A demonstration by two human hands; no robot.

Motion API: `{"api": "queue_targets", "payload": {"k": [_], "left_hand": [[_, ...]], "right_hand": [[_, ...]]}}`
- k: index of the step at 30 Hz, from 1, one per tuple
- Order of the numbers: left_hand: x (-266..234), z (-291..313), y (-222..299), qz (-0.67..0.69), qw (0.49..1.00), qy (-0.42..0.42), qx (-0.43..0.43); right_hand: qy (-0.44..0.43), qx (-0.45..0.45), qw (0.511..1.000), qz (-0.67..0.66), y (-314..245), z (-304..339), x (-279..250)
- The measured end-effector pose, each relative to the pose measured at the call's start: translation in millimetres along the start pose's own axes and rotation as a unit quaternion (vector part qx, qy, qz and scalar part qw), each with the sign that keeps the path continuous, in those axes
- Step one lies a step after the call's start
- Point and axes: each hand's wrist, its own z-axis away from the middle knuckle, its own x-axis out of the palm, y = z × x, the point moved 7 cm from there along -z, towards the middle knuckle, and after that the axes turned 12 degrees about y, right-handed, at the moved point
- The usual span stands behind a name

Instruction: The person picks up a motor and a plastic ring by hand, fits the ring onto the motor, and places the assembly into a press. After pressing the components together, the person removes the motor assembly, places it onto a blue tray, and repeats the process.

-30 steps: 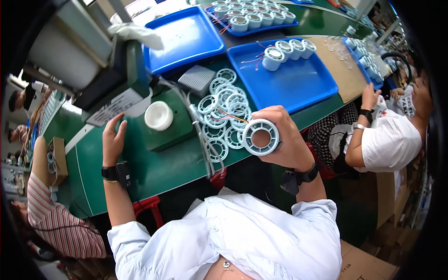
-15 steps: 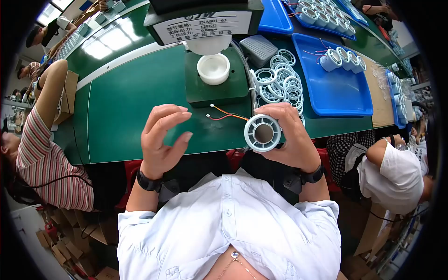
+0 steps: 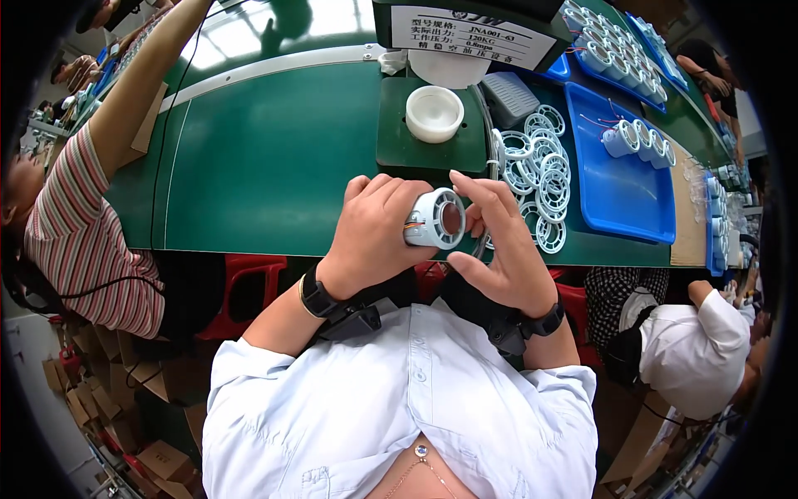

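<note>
My left hand (image 3: 376, 229) is closed round a pale blue cylindrical housing (image 3: 428, 237) above the front edge of the green table. The housing is tilted, its spoked ring end and dark round opening facing right. Coloured wires show at its side, partly under my left fingers. My right hand (image 3: 509, 254) is just right of the housing, fingers and thumb spread, holding nothing. Ahead of my hands a white round cup (image 3: 434, 115) sits on the press's dark green base (image 3: 399, 150). Loose pale blue spoked rings (image 3: 553, 187) lie in a pile to its right.
The press head (image 3: 474, 37) with a white label overhangs the cup. A grey pedal-like box (image 3: 509, 98) stands beside it. A blue tray (image 3: 623, 204) holds several similar housings (image 3: 638, 140); a fuller tray stands behind. People sit on both sides; a striped sleeve (image 3: 71, 170) is at left.
The housing has passed from my right hand to my left and turned to face right. My right hand has let go and opened. The view has shifted, so the table things appear further right.
</note>
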Motion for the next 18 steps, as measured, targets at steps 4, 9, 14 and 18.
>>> {"api": "queue_targets", "payload": {"k": [4,9,14,18], "left_hand": [[3,1,2,-0.079,0.992,0.097,0.029],[-1,-1,4,-0.106,0.985,0.130,0.032],[0,1,2,-0.075,0.983,0.160,0.047],[0,2,3,-0.059,0.987,0.149,0.024]], "right_hand": [[0.058,-0.043,0.988,0.140,-1,-7,13],[0.083,-0.035,0.980,0.179,-2,-12,24],[0.106,-0.071,0.974,0.189,-9,-16,28],[0.117,-0.111,0.965,0.204,-11,-17,30]]}}
